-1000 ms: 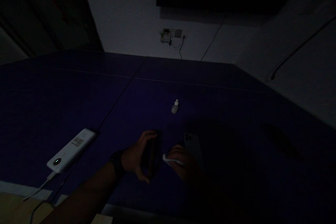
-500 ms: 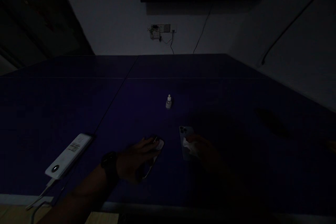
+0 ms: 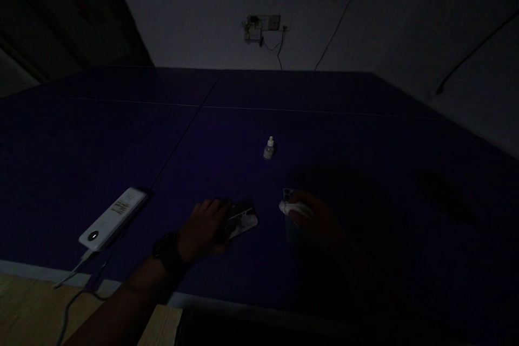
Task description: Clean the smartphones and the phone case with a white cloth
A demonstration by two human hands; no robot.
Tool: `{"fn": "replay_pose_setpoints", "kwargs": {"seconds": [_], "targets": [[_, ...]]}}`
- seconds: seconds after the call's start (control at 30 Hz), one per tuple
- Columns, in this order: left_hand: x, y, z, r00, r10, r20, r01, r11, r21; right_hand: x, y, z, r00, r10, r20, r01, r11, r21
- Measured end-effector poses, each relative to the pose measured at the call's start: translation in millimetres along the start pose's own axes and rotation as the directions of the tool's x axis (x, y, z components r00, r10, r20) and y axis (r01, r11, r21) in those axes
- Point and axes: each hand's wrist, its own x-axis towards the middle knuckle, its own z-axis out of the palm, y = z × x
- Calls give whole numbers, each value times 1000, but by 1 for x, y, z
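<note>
On blue tabletop [image 3: 227, 167] | L hand [image 3: 203, 227]: on blk/wht rect. slab [image 3: 243, 221], finger grip unclear | R hand [image 3: 318, 216]: gripping wht soft wad [image 3: 292, 207] over gray-blue phone [image 3: 292, 233] | wht oblong pwr bank [image 3: 111, 220]: label illegible

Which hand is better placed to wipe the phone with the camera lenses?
Probably the right hand: it holds the white cloth at that phone. The left hand is farther from it, at the edge of the patterned flat item, with no cloth visible in it.

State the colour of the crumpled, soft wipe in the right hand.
White wipe, in head view.
</note>
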Motion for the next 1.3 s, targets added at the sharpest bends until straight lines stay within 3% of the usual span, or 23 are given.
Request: {"fn": "replay_pose_setpoints", "kwargs": {"seconds": [0.1,0.17,0.3,0.4,0.57,0.63,0.77,0.83,0.9,1.07,1.23,1.3], "targets": [[10,-9,-5,962,267,63,-261,961,-88,4,2,5,988,-117,99,118,993,2],[18,-14,-9,929,366,56,-357,926,-121,8,1,9,967,-216,135,218,976,-5],[26,-21,-14,957,279,-75,-286,952,-112,17,0,17,910,-379,169,390,920,-36],[20,-27,-11,952,276,-133,-298,935,-191,21,3,20,863,-468,189,489,868,-84],[5,-21,14,952,237,-195,-276,939,-205,27,3,36,811,-505,296,570,796,-205],[3,-15,25,953,216,-212,-255,951,-176,31,2,47,750,-544,376,644,731,-225],[4,-10,34,959,192,-210,-225,964,-144,39,4,64,536,-624,569,835,492,-246],[4,-12,34,959,200,-201,-233,961,-152,43,9,68,466,-617,634,880,400,-258],[3,-15,33,956,214,-201,-247,956,-157,50,15,70,461,-599,655,885,362,-291],[3,-15,35,949,218,-227,-254,956,-144,73,21,71,540,-559,630,842,365,-398],[4,-14,36,948,214,-233,-251,957,-142,72,16,68,463,-510,725,882,346,-320],[4,-15,37,948,216,-233,-254,956,-148,73,14,70,469,-511,720,878,363,-314]]}}
